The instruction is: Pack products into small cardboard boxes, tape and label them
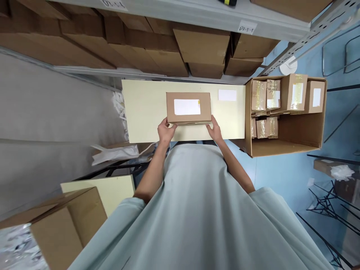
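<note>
A small brown cardboard box (188,116) with a white label (187,107) on top lies on a pale yellow table (143,108). My left hand (165,131) grips the box's near left corner, fingers curled around it. At the near right corner my right hand (214,129) holds the box the same way. A loose white label (227,95) lies on the table to the right of the box.
A large open carton (287,146) right of the table holds several taped, labelled parcels (292,93). Shelving with brown cartons (202,45) runs behind the table. White plastic bags (115,153) hang at the table's left. Another carton (67,225) and table sit near left.
</note>
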The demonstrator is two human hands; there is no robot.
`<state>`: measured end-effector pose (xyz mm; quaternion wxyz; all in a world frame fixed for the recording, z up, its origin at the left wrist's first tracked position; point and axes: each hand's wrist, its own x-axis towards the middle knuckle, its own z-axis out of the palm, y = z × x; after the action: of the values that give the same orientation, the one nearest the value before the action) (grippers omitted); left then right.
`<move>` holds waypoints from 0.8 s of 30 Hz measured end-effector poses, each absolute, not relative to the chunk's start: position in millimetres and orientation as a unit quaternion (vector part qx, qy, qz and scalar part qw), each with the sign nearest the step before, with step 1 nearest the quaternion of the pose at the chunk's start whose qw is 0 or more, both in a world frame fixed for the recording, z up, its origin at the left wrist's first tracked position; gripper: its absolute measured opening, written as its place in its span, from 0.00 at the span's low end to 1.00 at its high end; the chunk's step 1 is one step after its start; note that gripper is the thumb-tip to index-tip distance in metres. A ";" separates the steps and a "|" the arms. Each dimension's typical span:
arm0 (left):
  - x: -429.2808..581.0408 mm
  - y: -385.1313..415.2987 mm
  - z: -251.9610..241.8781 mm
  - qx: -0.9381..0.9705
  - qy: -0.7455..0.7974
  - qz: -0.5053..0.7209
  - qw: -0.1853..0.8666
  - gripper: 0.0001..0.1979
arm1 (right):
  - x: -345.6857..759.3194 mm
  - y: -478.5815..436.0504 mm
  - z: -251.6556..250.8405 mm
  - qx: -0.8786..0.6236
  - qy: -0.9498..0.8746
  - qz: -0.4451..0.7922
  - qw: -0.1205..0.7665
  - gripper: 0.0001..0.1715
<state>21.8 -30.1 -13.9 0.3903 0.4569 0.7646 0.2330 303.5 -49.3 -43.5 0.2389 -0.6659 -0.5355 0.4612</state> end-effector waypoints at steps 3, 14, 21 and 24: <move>27.4 -22.6 18.0 0.426 0.765 0.294 0.383 0.25 | 311.5 -40.4 -8.9 -0.664 -0.532 0.434 0.297 0.47; 10.0 -12.4 44.3 0.445 0.800 0.176 0.362 0.24 | 303.3 -35.3 25.9 -0.752 -0.525 0.356 0.179 0.44; -0.3 -33.2 36.6 0.464 0.759 0.162 0.428 0.32 | 301.0 -54.3 20.1 -0.771 -0.420 0.389 0.280 0.50; -2.4 -50.9 32.9 0.469 0.715 0.177 0.488 0.29 | 290.5 -71.8 29.4 -0.760 -0.415 0.401 0.299 0.44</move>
<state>-2.4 -50.9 32.9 0.4882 0.4685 0.7147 0.1772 290.5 -71.8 29.4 0.2990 -0.7598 -0.4153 0.4010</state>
